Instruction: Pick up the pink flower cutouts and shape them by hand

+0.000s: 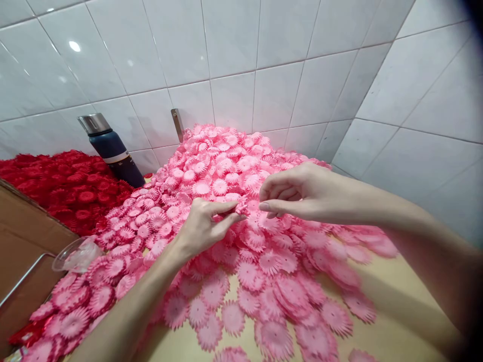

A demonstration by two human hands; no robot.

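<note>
Between the thumb and forefinger of my left hand (206,223) is a small pink petal piece (240,207), pinched and gathered at its edge. My right hand (302,193) hovers just to the right of it, fingers curled and thumb against the forefinger. Whether anything sits in that right pinch is too small to make out. Beneath both hands spreads a large heap of pink fringed flower discs (226,166), many with a tiny hole in the middle. Loose discs (275,337) lie flat on the pale yellow table nearer to me.
A dark blue bottle (116,156) with a steel cap leans at the back left, beside a heap of red flower discs (75,186). A cardboard box (30,261) and a clear plastic bowl (77,255) are at the left. White tiled walls (283,45) close off the back and right.
</note>
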